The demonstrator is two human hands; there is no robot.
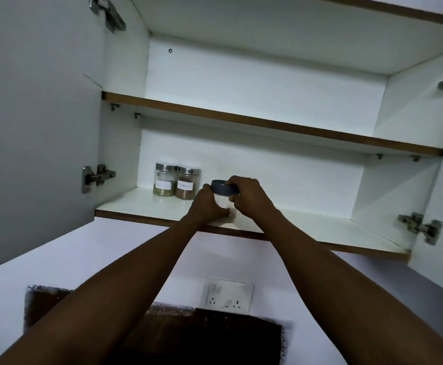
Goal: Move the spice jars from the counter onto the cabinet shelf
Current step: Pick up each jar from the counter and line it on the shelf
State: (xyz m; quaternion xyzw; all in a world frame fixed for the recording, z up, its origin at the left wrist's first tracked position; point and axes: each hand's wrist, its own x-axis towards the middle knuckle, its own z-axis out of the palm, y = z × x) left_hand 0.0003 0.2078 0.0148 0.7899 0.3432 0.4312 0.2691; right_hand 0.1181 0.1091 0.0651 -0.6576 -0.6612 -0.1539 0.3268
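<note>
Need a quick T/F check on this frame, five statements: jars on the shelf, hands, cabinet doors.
1. Two metal-lidded jars stand side by side on the lower shelf. True.
2. The jar with the blue lid is held by one hand only. False: the left hand grips its body and the right hand grips the lid.
3. The upper shelf carries three jars. False: no jars show on it.
4. The cabinet doors are open. True: the left door is swung aside and hinges show on both sides.
5. The blue-lidded jar is left of the two metal-lidded jars. False: it is to their right, nearer the shelf's front edge.
</note>
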